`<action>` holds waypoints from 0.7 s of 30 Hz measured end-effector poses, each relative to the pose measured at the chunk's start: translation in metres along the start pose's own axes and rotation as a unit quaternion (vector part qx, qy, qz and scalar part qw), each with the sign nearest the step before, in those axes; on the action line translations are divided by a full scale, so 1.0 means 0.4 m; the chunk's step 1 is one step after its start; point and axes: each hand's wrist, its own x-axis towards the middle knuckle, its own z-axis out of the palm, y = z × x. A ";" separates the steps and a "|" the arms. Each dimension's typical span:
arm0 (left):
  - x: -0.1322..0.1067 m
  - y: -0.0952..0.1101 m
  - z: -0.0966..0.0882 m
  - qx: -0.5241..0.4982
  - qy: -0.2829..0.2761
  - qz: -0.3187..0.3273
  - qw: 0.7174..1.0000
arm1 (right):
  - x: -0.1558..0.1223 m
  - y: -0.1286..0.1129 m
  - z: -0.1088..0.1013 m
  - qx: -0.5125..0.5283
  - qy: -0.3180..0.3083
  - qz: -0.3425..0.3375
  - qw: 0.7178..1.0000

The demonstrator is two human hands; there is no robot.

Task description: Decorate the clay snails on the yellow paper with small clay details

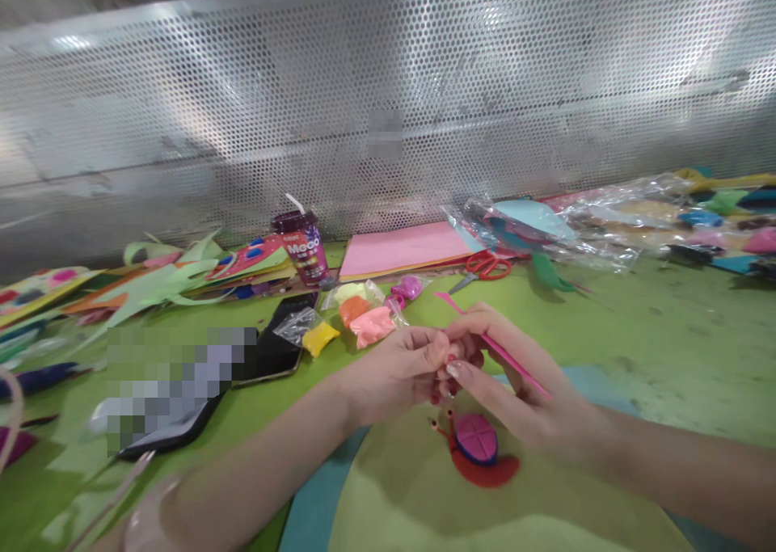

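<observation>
Over green table (636,326), right hand (512,386) clasps pink stick (508,358); left hand (403,368) fingers pinched.

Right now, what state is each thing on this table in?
left hand, fingertips pinched shut, touching the right hand's
right hand, closed on pink tool
clay snail, lying flat, untouched
scissors, blades look closed
drink cup, upright, straw in
phone, flat, screen dark

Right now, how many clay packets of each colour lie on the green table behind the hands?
Yellow packet: 1
Orange packet: 1
Pink packet: 1
Pale green packet: 1
Magenta packet: 1
Total: 5
</observation>
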 end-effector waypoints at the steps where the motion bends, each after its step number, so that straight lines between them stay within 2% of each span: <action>1: 0.000 -0.001 -0.001 0.001 -0.004 0.005 1.000 | 0.000 0.000 0.000 -0.001 0.001 0.001 1.000; 10: 0.005 -0.002 0.002 -0.008 -0.032 0.021 0.999 | -0.002 0.002 -0.008 -0.009 -0.001 0.025 1.000; 21: 0.005 -0.002 0.005 -0.004 -0.022 0.017 1.000 | -0.002 0.004 -0.005 0.030 -0.009 0.035 0.999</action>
